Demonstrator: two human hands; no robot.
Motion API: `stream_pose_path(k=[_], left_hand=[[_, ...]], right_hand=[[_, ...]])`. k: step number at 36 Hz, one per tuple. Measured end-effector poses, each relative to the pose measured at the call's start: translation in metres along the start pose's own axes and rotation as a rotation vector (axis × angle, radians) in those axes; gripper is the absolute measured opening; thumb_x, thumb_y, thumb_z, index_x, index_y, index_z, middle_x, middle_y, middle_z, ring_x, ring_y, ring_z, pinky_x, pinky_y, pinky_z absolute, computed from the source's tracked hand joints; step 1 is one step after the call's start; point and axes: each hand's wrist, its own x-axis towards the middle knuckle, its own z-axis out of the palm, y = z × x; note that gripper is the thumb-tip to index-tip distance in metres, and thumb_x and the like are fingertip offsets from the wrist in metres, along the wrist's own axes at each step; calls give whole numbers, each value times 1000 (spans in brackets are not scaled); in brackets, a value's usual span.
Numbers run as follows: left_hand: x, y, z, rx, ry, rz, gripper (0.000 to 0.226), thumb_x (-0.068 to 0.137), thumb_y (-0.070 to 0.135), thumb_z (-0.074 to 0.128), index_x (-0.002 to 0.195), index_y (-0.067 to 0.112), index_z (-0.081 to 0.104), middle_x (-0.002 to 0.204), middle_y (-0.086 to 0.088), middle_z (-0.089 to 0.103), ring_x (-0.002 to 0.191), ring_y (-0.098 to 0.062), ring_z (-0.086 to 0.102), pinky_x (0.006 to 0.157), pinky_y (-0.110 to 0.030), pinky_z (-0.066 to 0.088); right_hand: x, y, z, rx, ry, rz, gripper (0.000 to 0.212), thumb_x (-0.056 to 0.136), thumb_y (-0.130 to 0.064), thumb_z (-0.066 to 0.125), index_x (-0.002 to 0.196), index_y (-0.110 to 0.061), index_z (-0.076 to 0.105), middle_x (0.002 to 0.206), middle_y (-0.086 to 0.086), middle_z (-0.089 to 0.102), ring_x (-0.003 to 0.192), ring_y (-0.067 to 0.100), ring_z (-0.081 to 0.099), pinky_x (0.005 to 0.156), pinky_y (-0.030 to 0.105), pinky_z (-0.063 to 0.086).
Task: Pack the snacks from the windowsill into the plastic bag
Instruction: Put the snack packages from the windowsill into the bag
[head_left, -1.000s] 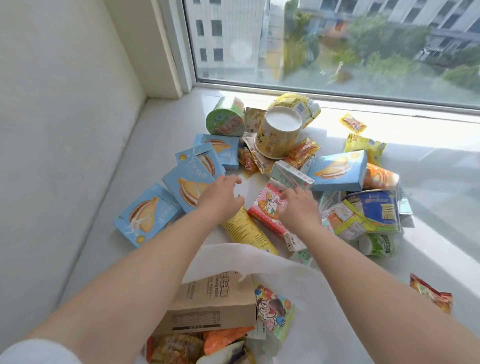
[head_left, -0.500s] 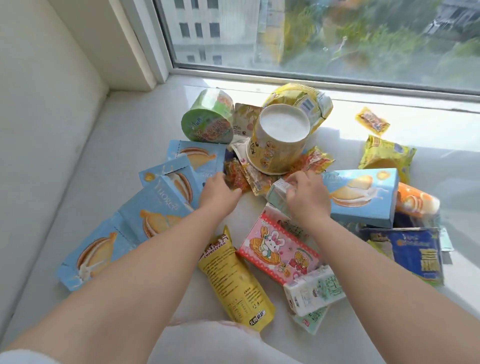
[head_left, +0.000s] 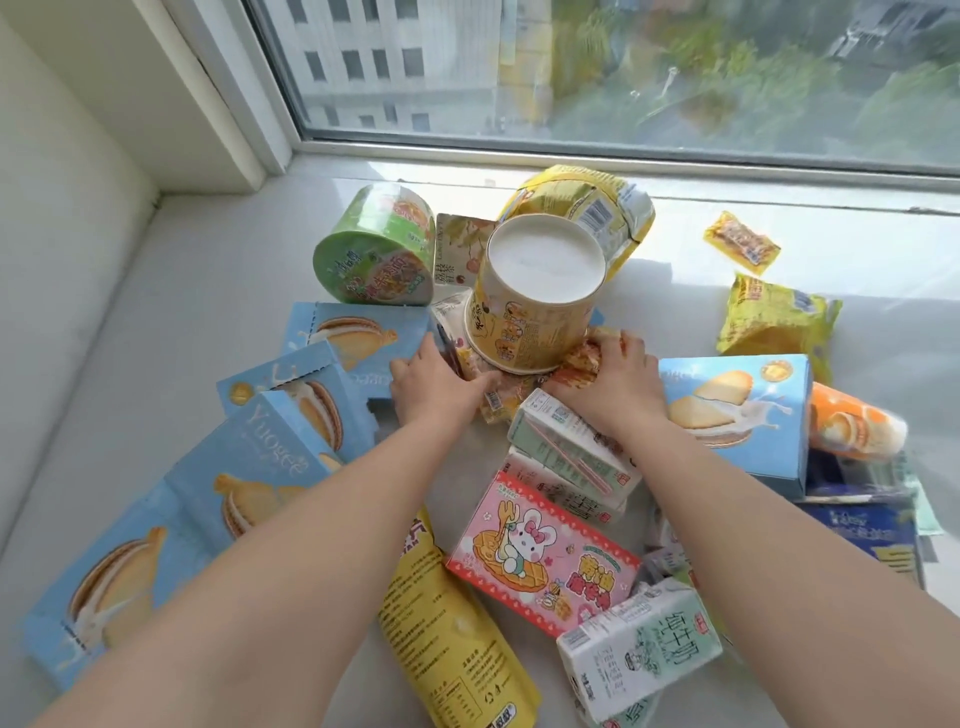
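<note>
Snacks lie piled on the white windowsill (head_left: 208, 291). An upturned yellow paper cup (head_left: 524, 322) stands in the middle on small orange snack packets (head_left: 506, 397). My left hand (head_left: 431, 387) grips those packets at the cup's left foot, beside a blue cake box (head_left: 358, 338). My right hand (head_left: 613, 387) is curled on an orange packet (head_left: 584, 358) at the cup's right foot. A pink rabbit box (head_left: 540, 556), a milk carton (head_left: 639, 644) and a yellow pouch (head_left: 452, 639) lie between my forearms. The plastic bag is out of view.
A green noodle bowl (head_left: 374, 249) and a yellow bag (head_left: 587, 208) lie behind the cup. At right are another blue box (head_left: 737, 410), an orange wrapped cake (head_left: 852, 426) and yellow packets (head_left: 774, 322). Window glass (head_left: 623, 78) bounds the far side, a wall (head_left: 62, 208) the left.
Both hands have reached forward from the pink box and yellow pouch to the foot of the yellow cup. The view moved in, and the plastic bag dropped out of sight.
</note>
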Motion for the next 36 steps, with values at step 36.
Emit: stream_pose_path(k=[36], left_hand=[[-74, -10, -63, -430, -134, -88, 58, 80, 40, 72, 127, 14, 50, 121, -6, 60, 110, -27, 57, 94, -42, 48]], right_hand=[[-108, 0, -41, 506, 171, -68, 55, 70, -28, 81, 117, -21, 53, 113, 3, 41, 97, 12, 40, 83, 22, 34]])
